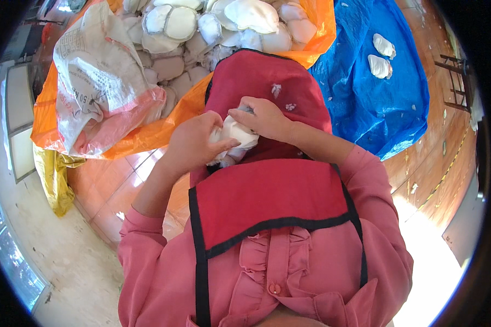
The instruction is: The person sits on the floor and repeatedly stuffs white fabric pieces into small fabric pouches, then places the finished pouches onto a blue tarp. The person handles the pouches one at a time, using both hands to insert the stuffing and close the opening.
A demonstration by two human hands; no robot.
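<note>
Above the red apron on my lap, a soft, bunched white fabric piece is held between both hands. My left hand grips its left side, with the thumb lying across the front. From the upper right, my right hand closes over the top of the same piece, the fingers bent and pressed in. Something small and grey shows by the right fingertips, too little of it to name. Part of the fabric piece is covered by my fingers.
A heap of white, oval padded pieces lies on an orange sheet at the far left, beside a white woven sack. Two rounded white pieces rest on a blue tarp at right. White fluff dots the apron.
</note>
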